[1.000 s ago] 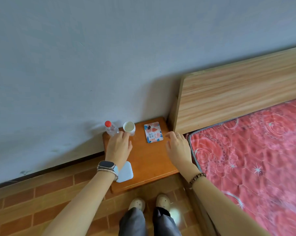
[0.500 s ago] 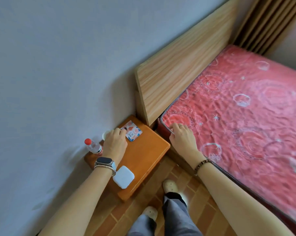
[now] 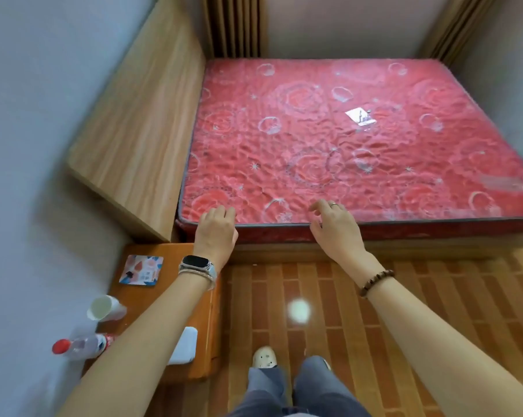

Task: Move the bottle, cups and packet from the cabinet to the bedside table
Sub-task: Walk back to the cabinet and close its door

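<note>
The orange wooden bedside table (image 3: 140, 299) stands at the lower left against the wall. On it are a clear bottle with a red cap (image 3: 79, 346), a white cup (image 3: 105, 308) and a colourful flat packet (image 3: 141, 269). My left hand (image 3: 216, 228) hovers empty over the mattress edge, to the right of the table, fingers loosely bent. My right hand (image 3: 333, 225) is also empty, fingers relaxed, over the mattress edge further right. Neither hand touches any of the objects.
A red patterned mattress (image 3: 344, 139) fills the upper right, with a small white card (image 3: 359, 115) on it. A wooden headboard (image 3: 140, 127) stands left of it. A white box (image 3: 185, 346) sits on the table's front. The floor (image 3: 314, 311) is brown tile.
The view has swung right towards the bed. My left hand has left the cup and moved off the table to the mattress edge. My right hand has drifted right along the mattress.
</note>
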The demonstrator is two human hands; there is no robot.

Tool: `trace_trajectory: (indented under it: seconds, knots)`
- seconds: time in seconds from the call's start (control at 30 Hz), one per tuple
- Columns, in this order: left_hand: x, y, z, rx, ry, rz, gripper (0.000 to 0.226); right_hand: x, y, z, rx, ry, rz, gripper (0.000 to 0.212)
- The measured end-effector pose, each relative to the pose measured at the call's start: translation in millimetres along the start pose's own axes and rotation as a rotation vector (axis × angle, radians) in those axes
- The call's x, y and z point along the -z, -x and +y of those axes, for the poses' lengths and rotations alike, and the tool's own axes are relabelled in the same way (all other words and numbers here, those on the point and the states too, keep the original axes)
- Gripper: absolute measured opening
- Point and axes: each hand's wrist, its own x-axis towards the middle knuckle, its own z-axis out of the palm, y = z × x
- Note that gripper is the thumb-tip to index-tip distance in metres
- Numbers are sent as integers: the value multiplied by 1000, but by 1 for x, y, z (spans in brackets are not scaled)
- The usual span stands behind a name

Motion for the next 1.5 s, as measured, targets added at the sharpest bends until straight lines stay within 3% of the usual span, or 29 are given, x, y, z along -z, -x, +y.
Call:
trace_trajectory:
  seconds: [0.27, 0.5, 0.8, 1.03, 1.5]
  knots:
    - [-14, -18, 135, -390, 57, 37, 27, 57, 115, 104, -350, 85, 141, 24]
    - [-14, 34, 245, -651, 118, -8, 22, 91, 251, 152, -606, 133, 251, 23]
    - [-3, 135, 371, -1001, 139, -20, 21, 119, 445, 162, -971, 148, 336, 23]
    - [31, 207, 492, -1344, 233, -39, 19, 147, 574, 160, -1255, 207, 506, 22]
    - [35, 295, 716, -1852, 391, -135, 22, 194, 704, 185, -1720, 308, 644, 20]
